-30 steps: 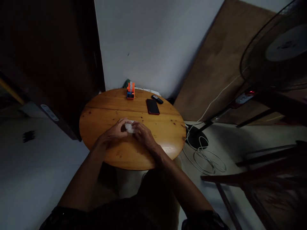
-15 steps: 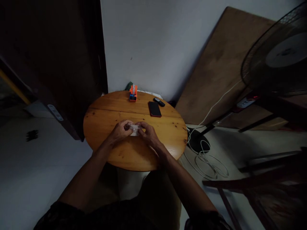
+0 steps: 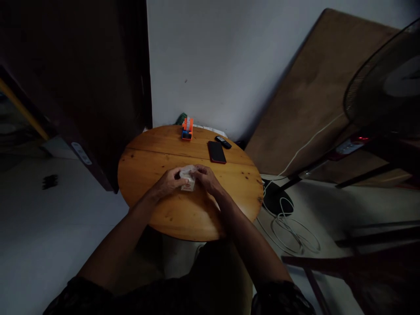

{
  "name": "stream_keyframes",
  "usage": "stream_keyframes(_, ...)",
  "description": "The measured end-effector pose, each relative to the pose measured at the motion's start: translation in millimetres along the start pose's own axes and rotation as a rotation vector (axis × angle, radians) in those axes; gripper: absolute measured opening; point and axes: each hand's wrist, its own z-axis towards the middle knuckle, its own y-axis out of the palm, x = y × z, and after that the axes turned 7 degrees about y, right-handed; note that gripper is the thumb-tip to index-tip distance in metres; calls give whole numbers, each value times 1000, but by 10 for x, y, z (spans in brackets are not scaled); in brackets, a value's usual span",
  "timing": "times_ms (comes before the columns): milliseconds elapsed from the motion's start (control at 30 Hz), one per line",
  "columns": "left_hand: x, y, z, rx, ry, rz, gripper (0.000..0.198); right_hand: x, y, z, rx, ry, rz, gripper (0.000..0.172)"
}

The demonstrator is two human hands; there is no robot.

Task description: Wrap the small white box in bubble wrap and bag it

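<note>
Over the middle of a round wooden table, my left hand and my right hand meet. Both pinch a small pale object, perhaps a see-through packet or little box; the dim light hides what it is. My left fingers curl on its left side and my right fingers close on its top and right side.
At the table's far edge stand an orange and blue tape dispenser, a dark phone with a red rim and a small black remote. A standing fan, its base and coiled white cable are at the right. A board leans on the wall.
My hands have turned the pale object and lifted it slightly, so more of it shows between my fingers. The camera has shifted, moving the table a little right in view.
</note>
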Motion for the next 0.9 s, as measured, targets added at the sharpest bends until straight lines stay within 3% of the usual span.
stream_keyframes(167, -13, 7, 21, 77, -6, -84, 59, 71, -38, -13, -87, 40, 147, 33)
stream_keyframes(333, 11, 15, 24, 67, -43, -112, 59, 59, -53, -62, -106, 20, 134, 34)
stream_keyframes(700, 68, 17, -29, 30, -101, -78, 63, 126, 63, -48, 39, -25, 117, 42)
stream_keyframes(900, 21, 33, -26, 74, -49, 47, 52, 150, 89, -22, 87, -69, 48, 34)
